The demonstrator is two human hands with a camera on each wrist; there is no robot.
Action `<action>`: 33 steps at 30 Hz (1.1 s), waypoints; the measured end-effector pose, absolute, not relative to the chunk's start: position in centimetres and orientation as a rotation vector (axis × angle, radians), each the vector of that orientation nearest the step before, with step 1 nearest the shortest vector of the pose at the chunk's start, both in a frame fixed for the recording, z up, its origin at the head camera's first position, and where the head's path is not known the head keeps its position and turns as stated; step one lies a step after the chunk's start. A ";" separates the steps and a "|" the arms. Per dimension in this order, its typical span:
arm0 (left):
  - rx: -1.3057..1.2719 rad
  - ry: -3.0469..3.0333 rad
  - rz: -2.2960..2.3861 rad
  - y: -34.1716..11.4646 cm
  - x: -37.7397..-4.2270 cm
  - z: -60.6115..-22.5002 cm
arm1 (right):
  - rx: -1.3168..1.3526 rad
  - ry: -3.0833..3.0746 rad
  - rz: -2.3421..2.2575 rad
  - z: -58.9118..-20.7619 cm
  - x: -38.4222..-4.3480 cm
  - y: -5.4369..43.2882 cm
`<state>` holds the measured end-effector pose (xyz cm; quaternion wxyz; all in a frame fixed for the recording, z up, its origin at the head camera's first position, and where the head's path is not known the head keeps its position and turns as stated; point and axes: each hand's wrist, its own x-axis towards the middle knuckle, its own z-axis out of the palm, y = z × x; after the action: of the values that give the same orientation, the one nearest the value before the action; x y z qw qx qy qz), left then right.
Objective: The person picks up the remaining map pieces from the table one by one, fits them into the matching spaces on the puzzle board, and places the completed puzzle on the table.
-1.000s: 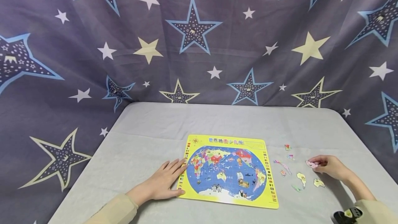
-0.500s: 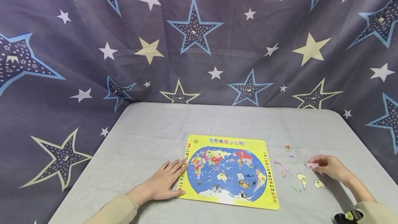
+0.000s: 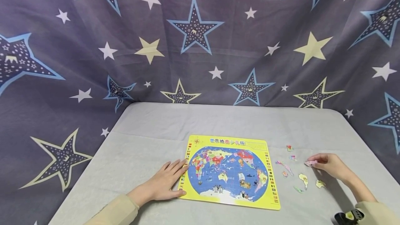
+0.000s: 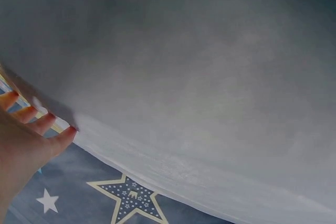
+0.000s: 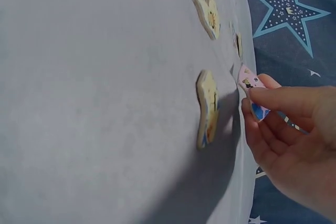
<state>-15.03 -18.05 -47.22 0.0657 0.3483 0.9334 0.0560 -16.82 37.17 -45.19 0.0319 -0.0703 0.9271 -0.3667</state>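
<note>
One pink puzzle piece (image 5: pixel 248 78), probably light, stiff and best taken by its edges, is pinched between thumb and fingers of the right hand (image 3: pixel 332 166), right of the map board (image 3: pixel 231 186); the left hand (image 3: pixel 162 183) rests outstretched at the board's left edge.

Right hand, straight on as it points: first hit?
In the head view, probably the small pink-and-blue piece; the right hand looks raised, so it may pass over.
</note>
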 end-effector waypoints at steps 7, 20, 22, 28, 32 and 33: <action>1.046 2.827 0.154 -18.0 -15.0 -47.3 | -0.216 2.892 -1.107 -45.1 -16.9 36.8; 1.063 2.821 0.175 -17.9 -15.1 -47.0 | -0.178 2.850 -1.144 -44.3 -17.6 34.2; 1.063 2.819 0.174 -18.0 -15.1 -47.0 | -0.193 2.830 -1.154 -44.3 -17.9 33.4; 1.059 2.819 0.173 -18.0 -15.1 -47.1 | -0.223 2.819 -1.164 -44.4 -18.6 31.3; 1.054 2.820 0.175 -18.1 -15.1 -47.2 | -0.277 2.823 -1.202 -44.6 -19.0 30.1; 1.053 2.820 0.175 -18.1 -15.0 -47.2 | -0.283 2.810 -1.216 -44.7 -19.1 29.9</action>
<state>-15.05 -18.08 -47.21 0.0632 0.3486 0.9333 0.0579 -19.11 29.89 -44.65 0.0334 -0.0920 0.9134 -0.3952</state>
